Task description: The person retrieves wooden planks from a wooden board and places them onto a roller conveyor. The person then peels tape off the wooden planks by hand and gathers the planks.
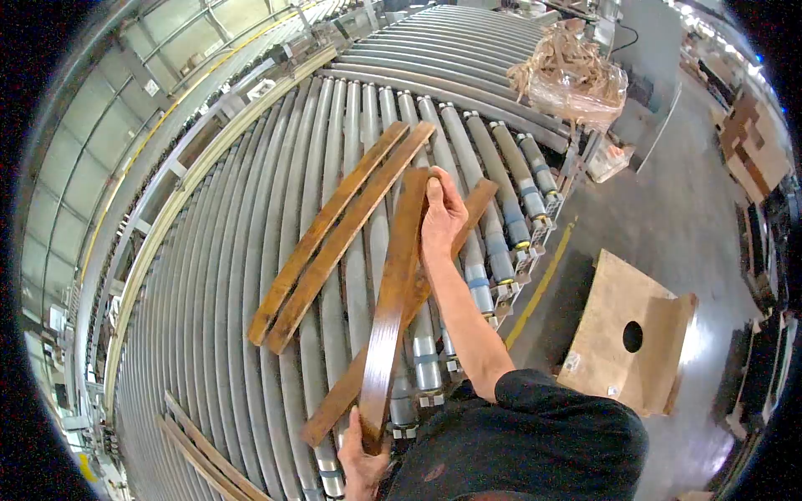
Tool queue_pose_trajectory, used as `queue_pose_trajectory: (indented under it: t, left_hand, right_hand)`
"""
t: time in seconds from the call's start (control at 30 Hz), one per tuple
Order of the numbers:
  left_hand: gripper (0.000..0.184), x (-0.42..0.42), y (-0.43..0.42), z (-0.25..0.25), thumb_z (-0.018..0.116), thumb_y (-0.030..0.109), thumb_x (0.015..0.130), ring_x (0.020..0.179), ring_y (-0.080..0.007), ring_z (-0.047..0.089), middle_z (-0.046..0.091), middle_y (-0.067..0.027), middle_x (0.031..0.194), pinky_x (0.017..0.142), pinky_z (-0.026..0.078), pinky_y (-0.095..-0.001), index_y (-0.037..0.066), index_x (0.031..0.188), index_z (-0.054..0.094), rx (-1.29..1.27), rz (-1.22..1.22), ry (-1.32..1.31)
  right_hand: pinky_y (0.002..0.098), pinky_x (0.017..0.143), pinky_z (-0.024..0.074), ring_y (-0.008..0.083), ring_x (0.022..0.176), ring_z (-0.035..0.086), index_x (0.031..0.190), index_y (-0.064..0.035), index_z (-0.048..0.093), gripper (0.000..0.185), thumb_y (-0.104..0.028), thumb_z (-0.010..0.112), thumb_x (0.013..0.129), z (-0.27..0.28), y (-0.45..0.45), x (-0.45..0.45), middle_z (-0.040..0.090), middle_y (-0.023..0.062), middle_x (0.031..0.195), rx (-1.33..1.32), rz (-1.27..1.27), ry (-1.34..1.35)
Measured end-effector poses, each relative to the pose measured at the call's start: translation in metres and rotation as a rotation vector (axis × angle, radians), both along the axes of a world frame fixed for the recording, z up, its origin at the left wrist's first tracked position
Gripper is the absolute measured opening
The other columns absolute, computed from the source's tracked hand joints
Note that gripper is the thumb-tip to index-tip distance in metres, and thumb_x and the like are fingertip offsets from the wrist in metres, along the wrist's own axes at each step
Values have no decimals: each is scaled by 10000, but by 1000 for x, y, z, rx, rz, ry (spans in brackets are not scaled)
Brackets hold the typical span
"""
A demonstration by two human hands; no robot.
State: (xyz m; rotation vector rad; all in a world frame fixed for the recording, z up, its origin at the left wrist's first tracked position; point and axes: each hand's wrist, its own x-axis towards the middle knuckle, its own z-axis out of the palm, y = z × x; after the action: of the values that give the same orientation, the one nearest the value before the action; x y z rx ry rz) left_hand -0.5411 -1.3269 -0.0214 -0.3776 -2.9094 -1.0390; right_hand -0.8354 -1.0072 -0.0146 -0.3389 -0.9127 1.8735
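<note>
A brown, glossy wooden plank (388, 317) slants up and away from my body, held at both ends. My right hand (444, 213) grips its far end, the thumb on the edge near the top corner. At the near end my left hand (362, 463) is closed around the plank's lower edge. Beneath it, crossing at an angle, another wooden plank (338, 397) lies on the rollers, partly covered by the held one. Two more planks, a left one (322, 238) and a right one (359, 238), rest side by side just to the left.
Metal conveyor rollers (242, 225) spread under the planks. More narrow wood strips (200, 459) lie at lower left. Wrapped brown scrap (572, 75) sits at the conveyor's far right. On the floor at right stands a wooden panel piece with a round hole (601, 334), beyond a yellow line (543, 288).
</note>
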Motion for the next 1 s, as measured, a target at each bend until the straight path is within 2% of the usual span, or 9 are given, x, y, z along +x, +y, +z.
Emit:
queue_pose_trajectory:
  t: [0.3, 0.33, 0.4, 0.47, 0.57, 0.67, 0.77, 0.9, 1.0]
  left_hand:
    - [633, -13, 20, 17, 844, 114, 668, 773, -167, 640, 673, -101, 890, 695, 532, -337, -33, 1220, 574, 350, 95, -408]
    - [492, -26, 19, 19, 830, 144, 692, 813, -144, 633, 676, -85, 891, 728, 532, -333, -20, 1097, 604, 608, 85, -444]
    - [328, -72, 20, 65, 696, 142, 810, 895, -173, 600, 644, -89, 949, 835, 501, -339, -16, 1082, 607, 341, 37, -282]
    - [202, -136, 42, 102, 578, 160, 926, 815, -165, 532, 564, -50, 875, 765, 465, -323, -11, 1033, 586, 526, 131, -55]
    - [416, -217, 56, 172, 605, 427, 986, 617, -114, 533, 597, -25, 781, 565, 446, -302, 13, 961, 631, 810, 201, -202]
    - [442, -254, 51, 152, 647, 454, 956, 690, -92, 521, 599, -1, 820, 618, 428, -260, 13, 990, 657, 883, 142, -107]
    - [556, -281, 30, 159, 640, 612, 900, 685, -108, 510, 571, 4, 762, 612, 397, -282, 57, 909, 678, 715, 262, 23]
    - [852, -336, -92, 187, 615, 722, 846, 1008, -196, 567, 648, -108, 1129, 889, 471, -337, -27, 1250, 646, 602, 527, 169]
    - [844, -347, -200, 210, 608, 710, 859, 848, -214, 631, 685, -120, 975, 753, 508, -351, -93, 1112, 667, 534, 691, 336]
  right_hand:
    - [251, 828, 496, 88, 926, 613, 1066, 10, 704, 212, -171, 660, 964, 54, -8, -17, 695, 23, 1010, 56, 87, -13]
    - [250, 795, 494, 82, 872, 604, 1050, 2, 701, 216, -193, 662, 963, 70, -19, -17, 691, 17, 964, 121, 51, -42]
    - [257, 779, 504, 80, 831, 602, 1002, 0, 680, 192, -185, 634, 980, 92, -55, -15, 686, 23, 926, 261, 102, 5]
    - [272, 736, 534, 68, 821, 614, 979, -18, 669, 146, -162, 648, 969, 121, -90, 5, 684, 40, 893, 358, 389, 81]
    - [307, 643, 531, 176, 705, 652, 954, -13, 668, 113, -120, 687, 921, 140, -96, 1, 662, 88, 844, 1025, 281, 290]
    - [333, 634, 521, 251, 694, 648, 927, -23, 667, 107, -122, 693, 897, 141, -82, -17, 649, 109, 829, 1358, 55, 449]
    - [385, 607, 512, 294, 692, 643, 836, -39, 653, 111, -138, 689, 869, 144, -64, 29, 635, 96, 761, 1263, 260, 314]
    - [338, 664, 563, 232, 677, 694, 831, -52, 752, 56, -83, 769, 787, 123, 1, 147, 727, 67, 809, 1318, 158, 108]
    - [326, 717, 542, 227, 773, 677, 851, -14, 694, 85, -80, 641, 857, 95, 73, 220, 709, 124, 807, 1134, 207, -204]
